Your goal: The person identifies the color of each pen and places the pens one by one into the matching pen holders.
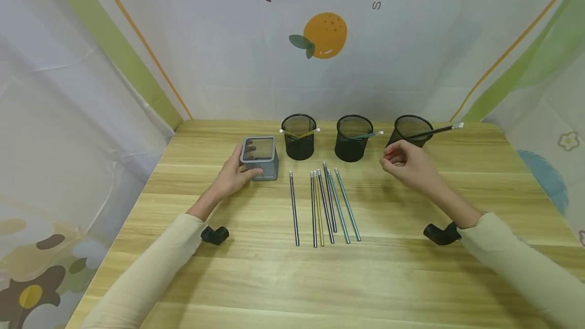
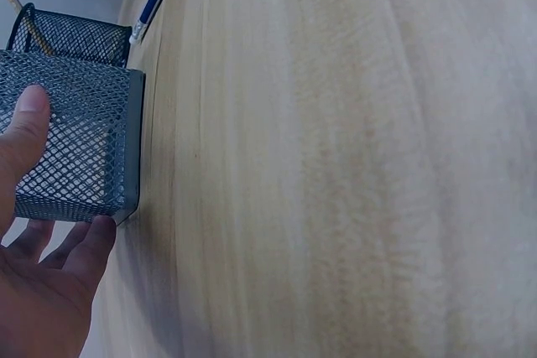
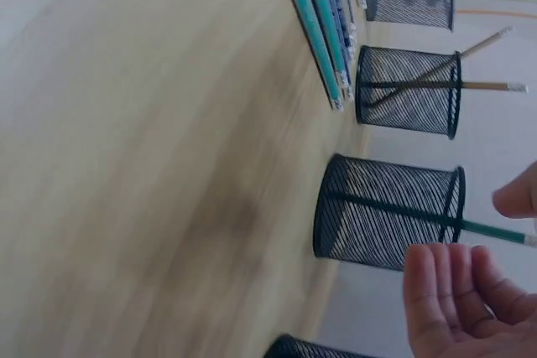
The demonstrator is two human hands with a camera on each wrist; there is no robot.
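My left hand [image 1: 234, 176] grips a square grey mesh pen holder [image 1: 269, 169] at the left of the row, thumb on its near side and fingers round the left side. In the left wrist view the holder [image 2: 80, 153] stands upright on the table. My right hand [image 1: 413, 166] hovers just in front of the right round mesh cup [image 1: 399, 131], fingers bent. The right wrist view shows a gap between thumb and fingers [image 3: 440, 291], with nothing held. Black pencils [image 1: 439, 130] lean out of that cup.
Yellow pencils [image 1: 305, 135] cross in the left round cup [image 1: 299, 150]; a teal pencil [image 1: 367, 135] leans in the middle cup [image 1: 349, 151]. Several striped, yellow and teal pencils [image 1: 344, 202] lie on the wooden table [image 1: 292, 283], eraser ends away from me. A printed curtain [image 1: 228, 65] hangs behind.
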